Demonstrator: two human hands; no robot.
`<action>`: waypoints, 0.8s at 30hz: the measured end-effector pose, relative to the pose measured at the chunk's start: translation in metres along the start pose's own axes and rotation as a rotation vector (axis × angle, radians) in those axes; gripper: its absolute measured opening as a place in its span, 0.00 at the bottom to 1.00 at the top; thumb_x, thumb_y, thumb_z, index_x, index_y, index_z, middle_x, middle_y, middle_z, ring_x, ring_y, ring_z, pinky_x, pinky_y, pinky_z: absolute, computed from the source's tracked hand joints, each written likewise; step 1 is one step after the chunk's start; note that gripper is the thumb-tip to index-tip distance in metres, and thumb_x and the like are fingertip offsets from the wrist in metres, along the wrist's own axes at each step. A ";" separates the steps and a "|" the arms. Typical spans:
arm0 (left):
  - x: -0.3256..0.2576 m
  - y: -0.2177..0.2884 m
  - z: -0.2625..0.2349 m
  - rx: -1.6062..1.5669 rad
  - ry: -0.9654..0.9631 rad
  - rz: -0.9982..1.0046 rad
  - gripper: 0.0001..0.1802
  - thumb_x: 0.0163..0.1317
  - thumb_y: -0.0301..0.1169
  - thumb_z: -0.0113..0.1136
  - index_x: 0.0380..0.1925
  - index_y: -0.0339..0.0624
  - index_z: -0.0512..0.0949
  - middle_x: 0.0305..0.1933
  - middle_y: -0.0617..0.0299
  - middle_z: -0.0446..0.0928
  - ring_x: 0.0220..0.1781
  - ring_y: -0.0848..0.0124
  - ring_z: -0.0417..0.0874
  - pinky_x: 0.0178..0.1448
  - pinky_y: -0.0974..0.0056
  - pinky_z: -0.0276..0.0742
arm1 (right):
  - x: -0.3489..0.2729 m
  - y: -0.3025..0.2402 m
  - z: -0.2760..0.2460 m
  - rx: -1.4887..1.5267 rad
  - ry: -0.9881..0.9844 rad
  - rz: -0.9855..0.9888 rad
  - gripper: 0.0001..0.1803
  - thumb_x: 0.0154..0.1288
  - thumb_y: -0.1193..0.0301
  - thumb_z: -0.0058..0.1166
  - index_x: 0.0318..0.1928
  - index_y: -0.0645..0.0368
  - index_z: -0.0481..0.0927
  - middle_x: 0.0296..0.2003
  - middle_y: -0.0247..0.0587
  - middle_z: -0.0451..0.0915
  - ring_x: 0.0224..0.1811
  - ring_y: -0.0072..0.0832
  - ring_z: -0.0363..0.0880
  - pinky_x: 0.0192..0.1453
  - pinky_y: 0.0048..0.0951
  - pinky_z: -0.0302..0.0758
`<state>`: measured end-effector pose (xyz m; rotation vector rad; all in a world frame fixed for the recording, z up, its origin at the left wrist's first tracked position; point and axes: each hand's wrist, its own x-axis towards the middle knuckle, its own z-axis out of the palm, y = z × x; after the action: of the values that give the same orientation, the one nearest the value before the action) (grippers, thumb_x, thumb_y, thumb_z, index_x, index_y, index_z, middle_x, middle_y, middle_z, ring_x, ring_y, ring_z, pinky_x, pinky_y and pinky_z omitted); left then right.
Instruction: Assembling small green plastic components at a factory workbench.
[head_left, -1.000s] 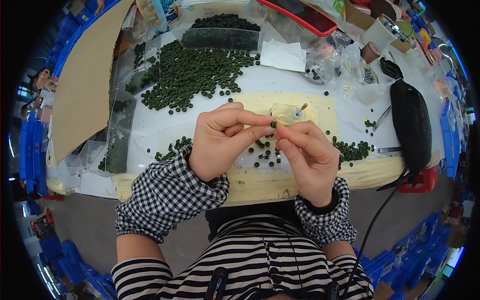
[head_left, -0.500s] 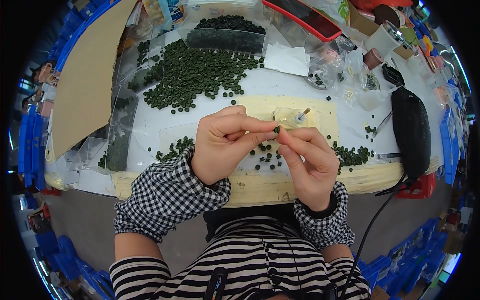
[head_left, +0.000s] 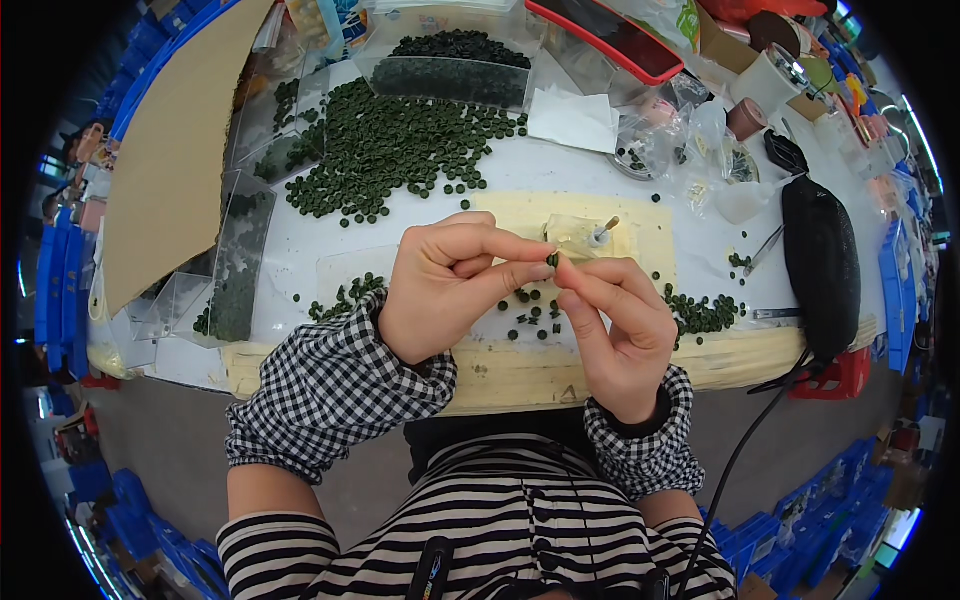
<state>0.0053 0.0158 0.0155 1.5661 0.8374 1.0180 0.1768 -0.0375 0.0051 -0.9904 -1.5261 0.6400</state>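
A small dark green disc-shaped piece (head_left: 553,259) is pinched between the fingertips of both hands, above the front part of the table. My left hand (head_left: 450,285) grips it from the left with thumb and forefinger. From the other side, my right hand (head_left: 622,325) has its fingers closed on the same piece. Several loose green pieces (head_left: 535,315) lie on the table below the fingers. Just behind the hands stands a cream block (head_left: 578,232) with a small upright brown-tipped rod (head_left: 606,230) on it.
A wide heap of green pieces (head_left: 390,150) spreads over the back left, before a clear bin (head_left: 450,82) of them. Smaller piles (head_left: 705,312) lie right of my hands. White tissue (head_left: 575,118), a red-cased phone (head_left: 610,38), tweezers (head_left: 765,250) and a black pouch (head_left: 820,265) surround the workspace.
Both hands hold nearly the same pose around the green piece. The whole view has shifted very slightly.
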 end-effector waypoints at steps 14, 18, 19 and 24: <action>-0.001 0.001 0.003 -0.104 -0.003 -0.070 0.10 0.52 0.18 0.65 0.37 0.36 0.83 0.19 0.75 0.59 0.23 0.85 0.58 0.29 0.78 0.58 | 0.001 -0.001 0.000 -0.078 -0.005 -0.031 0.16 0.54 0.86 0.57 0.45 0.64 0.82 0.34 0.41 0.78 0.32 0.24 0.76 0.35 0.19 0.73; -0.001 0.001 0.002 -0.077 -0.007 -0.062 0.10 0.53 0.19 0.65 0.37 0.36 0.83 0.20 0.75 0.59 0.23 0.85 0.58 0.29 0.78 0.58 | 0.001 -0.001 -0.001 -0.070 0.001 -0.031 0.15 0.54 0.86 0.57 0.44 0.64 0.82 0.34 0.41 0.79 0.32 0.24 0.76 0.35 0.19 0.73; -0.001 0.000 0.002 -0.062 -0.008 -0.056 0.10 0.53 0.19 0.65 0.37 0.36 0.83 0.20 0.75 0.59 0.23 0.85 0.58 0.29 0.78 0.58 | 0.001 0.000 -0.001 -0.069 0.001 -0.033 0.15 0.54 0.86 0.57 0.44 0.64 0.82 0.34 0.41 0.79 0.32 0.24 0.76 0.35 0.19 0.73; 0.000 0.003 0.002 -0.063 -0.014 -0.079 0.10 0.53 0.19 0.65 0.37 0.36 0.83 0.20 0.75 0.59 0.23 0.85 0.59 0.29 0.78 0.59 | 0.001 0.000 0.000 -0.057 0.008 -0.026 0.15 0.54 0.86 0.58 0.44 0.64 0.82 0.34 0.41 0.79 0.32 0.24 0.77 0.36 0.19 0.73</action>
<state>0.0068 0.0143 0.0183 1.4738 0.8430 0.9672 0.1770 -0.0370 0.0059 -1.0136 -1.5550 0.5759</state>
